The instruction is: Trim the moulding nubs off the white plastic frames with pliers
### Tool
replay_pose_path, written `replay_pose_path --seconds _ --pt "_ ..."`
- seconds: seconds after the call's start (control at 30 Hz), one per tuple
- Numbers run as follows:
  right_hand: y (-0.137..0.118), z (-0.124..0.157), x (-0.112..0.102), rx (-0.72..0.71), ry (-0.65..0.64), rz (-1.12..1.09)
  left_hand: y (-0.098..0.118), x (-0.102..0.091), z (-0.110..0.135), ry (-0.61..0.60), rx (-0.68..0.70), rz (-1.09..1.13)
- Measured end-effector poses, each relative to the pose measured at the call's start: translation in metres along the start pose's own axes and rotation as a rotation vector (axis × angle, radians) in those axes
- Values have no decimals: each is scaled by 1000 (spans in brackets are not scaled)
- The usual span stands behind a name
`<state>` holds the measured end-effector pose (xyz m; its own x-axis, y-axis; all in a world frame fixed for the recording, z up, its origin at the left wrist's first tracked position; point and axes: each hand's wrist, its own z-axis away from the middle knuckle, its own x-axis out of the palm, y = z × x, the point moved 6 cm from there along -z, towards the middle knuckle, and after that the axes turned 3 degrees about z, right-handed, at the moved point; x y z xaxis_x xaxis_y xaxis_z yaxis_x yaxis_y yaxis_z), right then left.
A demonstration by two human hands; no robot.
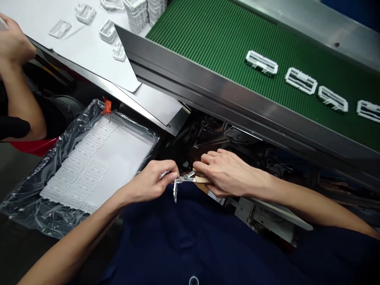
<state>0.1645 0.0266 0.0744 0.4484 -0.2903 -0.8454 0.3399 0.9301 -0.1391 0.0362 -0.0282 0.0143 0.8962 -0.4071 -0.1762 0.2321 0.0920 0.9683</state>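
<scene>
One thin white plastic piece (175, 194) is hanging from your pinching left fingers (168, 177), before your navy cloth shirt (184, 229); your right fingers (203, 168) are grasping cream-handled metal pliers (191, 179), tips beside it.

Belt (204, 47) far right, row of parts (301, 80) on it. I've got the table (89, 59) far left, next to the belt; stacks (136, 16) at its back right, loose pieces (85, 14) left of those. Box (127, 148) nearer, in front of the table, rows of frames (68, 170) along its left. Left hand (154, 180) right of the box, right hand (225, 174) before the belt, pliers (202, 179) between. Another person's arm (20, 91) behind the box, left of the table.
</scene>
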Motion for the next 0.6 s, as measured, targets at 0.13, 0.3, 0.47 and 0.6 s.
replay_pose_path --seconds 0.13,0.3,0.47,0.6 --pt "3 -3 1 -4 34 -2 -4 3 -1 17 -33 47" --pt "8 -8 2 3 23 -57 -8 3 -5 29 -75 77" --pt "22 3 13 100 12 -349 -11 0 -3 62 -107 133" --pt "26 -2 52 165 170 -926 -20 0 -3 86 -119 238"
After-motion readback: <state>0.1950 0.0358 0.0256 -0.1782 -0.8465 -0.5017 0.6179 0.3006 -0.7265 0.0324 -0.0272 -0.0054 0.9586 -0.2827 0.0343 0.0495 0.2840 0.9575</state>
